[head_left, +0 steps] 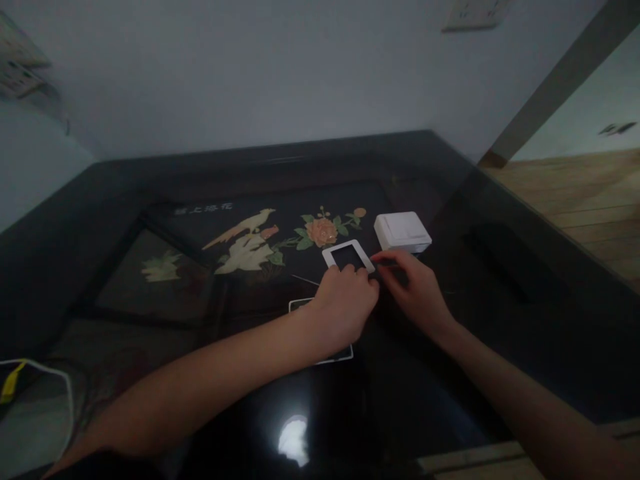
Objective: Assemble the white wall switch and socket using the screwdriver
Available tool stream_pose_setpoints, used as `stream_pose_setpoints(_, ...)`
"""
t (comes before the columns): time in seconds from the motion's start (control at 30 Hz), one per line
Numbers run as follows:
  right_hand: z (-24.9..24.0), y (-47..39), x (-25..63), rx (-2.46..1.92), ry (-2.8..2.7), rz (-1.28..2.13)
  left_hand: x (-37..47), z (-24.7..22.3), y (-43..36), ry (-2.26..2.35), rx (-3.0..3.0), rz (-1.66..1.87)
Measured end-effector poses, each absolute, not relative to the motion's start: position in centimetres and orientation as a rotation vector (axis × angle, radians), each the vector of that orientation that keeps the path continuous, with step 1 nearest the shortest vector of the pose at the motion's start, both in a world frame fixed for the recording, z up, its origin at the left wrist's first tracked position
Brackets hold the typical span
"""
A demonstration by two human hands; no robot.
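Note:
A white square frame [361, 251] with an open middle stands out against the black tabletop, its near edge in the fingers of my left hand [345, 300], which are curled closed. My right hand [413, 287] is at the frame's right corner, thumb and forefinger apart, with the fingertip close to the frame; whether it touches cannot be made out. Under my left wrist lies a flat dark panel with a white rim [336, 359], mostly hidden by the arm. A thin rod [304, 279] lies left of my left hand. Beyond my right hand sits a stack of white square plates [403, 230].
The glossy black table [425, 400] bears a bird-and-flower picture [250, 247]. A white cable [69, 400] with a yellow tag [11, 383] is at the lower left. Wall sockets [475, 13] are at the top right, others at the top left.

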State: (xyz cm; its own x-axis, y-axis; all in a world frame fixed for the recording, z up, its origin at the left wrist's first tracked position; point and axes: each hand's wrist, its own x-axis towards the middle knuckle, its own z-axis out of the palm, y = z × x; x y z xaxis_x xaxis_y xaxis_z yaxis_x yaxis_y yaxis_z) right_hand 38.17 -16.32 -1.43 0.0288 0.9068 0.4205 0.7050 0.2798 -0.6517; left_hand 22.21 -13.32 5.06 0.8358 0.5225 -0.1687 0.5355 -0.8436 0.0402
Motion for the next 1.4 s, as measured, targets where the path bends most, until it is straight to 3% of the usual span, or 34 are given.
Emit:
stream_pose_setpoints(0.17, -0.9, -16.5, 38.0, -1.466, -1.699, 0.297, 23.1, 4.1, -13.3, 0.954, 2.948, -0.259)
stream_pose_setpoints(0.4, -0.1, -16.9, 37.8, -1.42, -1.704, 0.29, 19.2, 6.4, -11.5, 1.138, 2.931, 0.037)
stream_pose_setpoints(0.53, 0.2, -18.2, 36.3, -1.317, -1.847, 0.38, 13.9, 7.9, -9.7, 1.01, 2.427, 0.997)
stream_pose_setpoints(0.63, -0.1, -19.2, 34.7, -1.203, -2.074, 0.531, 10.5, 7.4, -9.4, 0.803, 1.931, 1.278)
stream_pose_setpoints(0.87, -1.9, -19.9, 33.2, -1.148, -2.348, 0.666, 7.8, 4.7, -11.9, 0.811, 1.233, 1.44)
stream_pose_setpoints(1.4, -3.0, -19.7, 33.4, -1.115, -2.363, 0.506, 8.8, 2.8, -14.8, 0.861, 1.379, 1.6)
